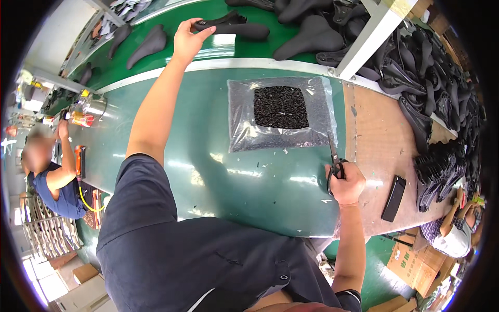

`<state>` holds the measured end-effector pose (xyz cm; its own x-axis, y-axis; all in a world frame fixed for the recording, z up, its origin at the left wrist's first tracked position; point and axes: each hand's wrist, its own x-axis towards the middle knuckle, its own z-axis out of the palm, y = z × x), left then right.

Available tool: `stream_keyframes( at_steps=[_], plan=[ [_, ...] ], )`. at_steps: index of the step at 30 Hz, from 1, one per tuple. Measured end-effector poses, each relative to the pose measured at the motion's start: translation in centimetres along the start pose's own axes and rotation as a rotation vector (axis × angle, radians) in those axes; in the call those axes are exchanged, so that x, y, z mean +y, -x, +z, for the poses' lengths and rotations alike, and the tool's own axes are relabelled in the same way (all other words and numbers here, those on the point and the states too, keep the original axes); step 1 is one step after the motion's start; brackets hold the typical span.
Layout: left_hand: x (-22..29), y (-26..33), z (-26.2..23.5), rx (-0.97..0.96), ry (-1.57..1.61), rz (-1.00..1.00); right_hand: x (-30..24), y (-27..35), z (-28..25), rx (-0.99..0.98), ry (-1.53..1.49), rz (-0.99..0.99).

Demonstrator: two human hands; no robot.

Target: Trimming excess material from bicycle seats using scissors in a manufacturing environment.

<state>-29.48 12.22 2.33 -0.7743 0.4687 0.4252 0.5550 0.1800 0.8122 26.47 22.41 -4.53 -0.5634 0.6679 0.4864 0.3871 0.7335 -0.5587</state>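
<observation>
The left hand (188, 39) reaches far out, fingers curled around the nose of a black moulded bicycle saddle (234, 27) on the green conveyor belt (171, 21), gripping where the saddle is narrowest. The right hand (345, 182) is closed through the handles of black-handled scissors (334, 161), blades pointing away toward a clear plastic bag of small black parts (280, 112) lying flat on the glossy green worktable (234, 177). More black saddles (416, 78) pile to the right, beside a black phone (394, 197) on the brown board (379, 145). Other seated workers flank the bench.
</observation>
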Motion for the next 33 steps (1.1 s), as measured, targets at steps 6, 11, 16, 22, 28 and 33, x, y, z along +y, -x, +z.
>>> stream_keyframes(
  at_steps=[6, 11, 16, 22, 28, 33],
  plan=[
    [10.6, 5.5, -8.8, -0.165, 0.304, 0.208, -0.6, 1.2, -0.5, 0.036, 0.056, 0.019],
    [18.8, 14.6, -13.3, -0.477, 0.39, 0.27, -2.1, 1.9, -0.7, 0.053, -0.022, 0.129],
    [21.1, 24.0, -10.0, -0.654, 0.749, 0.195, -10.1, 1.7, -3.6, 0.044, -0.237, 0.0],
    [22.5, 31.0, -3.9, -0.619, 0.76, 0.196, -13.1, 4.0, -5.6, 0.073, -0.219, -0.133],
    [21.9, 32.2, -2.3, -0.715, 0.792, 0.23, -13.0, 5.8, -5.6, 0.155, -0.093, -0.174],
    [21.4, 32.2, -2.4, -0.759, 0.885, 0.169, -13.3, 5.8, -4.8, 0.223, -0.016, -0.231]
  ],
)
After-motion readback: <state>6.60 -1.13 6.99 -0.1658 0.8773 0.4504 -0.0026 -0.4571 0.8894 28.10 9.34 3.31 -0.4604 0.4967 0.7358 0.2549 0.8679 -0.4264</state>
